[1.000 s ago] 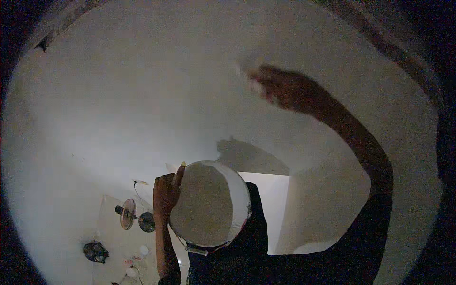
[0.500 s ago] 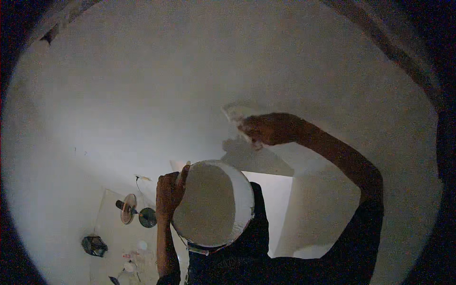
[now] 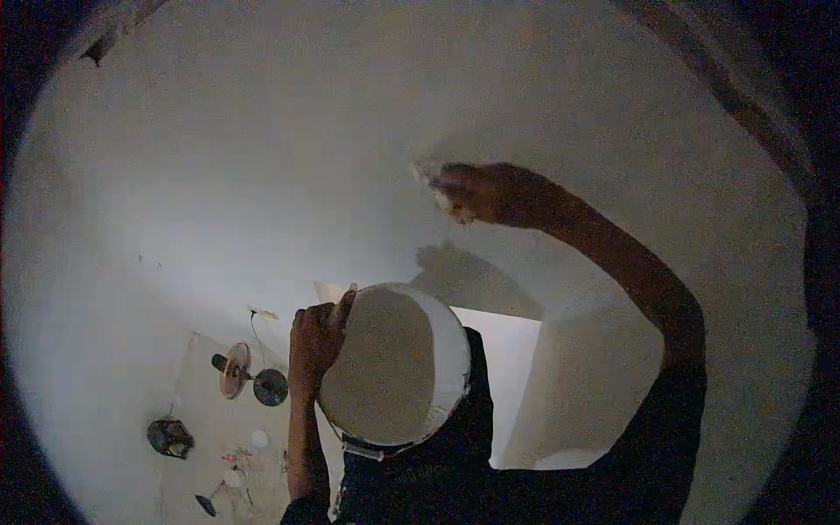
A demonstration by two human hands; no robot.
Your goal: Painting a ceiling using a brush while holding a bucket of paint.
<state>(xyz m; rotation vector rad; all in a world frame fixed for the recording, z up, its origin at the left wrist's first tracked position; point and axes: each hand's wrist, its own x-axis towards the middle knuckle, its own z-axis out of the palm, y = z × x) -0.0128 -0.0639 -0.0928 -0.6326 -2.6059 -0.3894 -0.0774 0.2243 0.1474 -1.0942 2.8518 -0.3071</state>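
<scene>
Left hand (image 3: 317, 343) clamped on the rim of a white bucket (image 3: 451, 346), held before the dark-clothed torso, greyish material (image 3: 381, 367) inside; right hand (image 3: 494, 194) closed around a pale, blurred piece (image 3: 423, 171) by the broad pale surface (image 3: 254, 157); contact there I cannot tell

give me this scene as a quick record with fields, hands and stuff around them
left hand: gripping the rim of a white bucket
bucket contents: grey-beige material
right hand: holding a pale flat thing, kind unclear
contact: cannot tell whether the pale flat thing touches the pale surface
shadow: dark patch above and right of the bucket
lower left: fan-like stand, dark object
lighting: dim, brighter at left
</scene>
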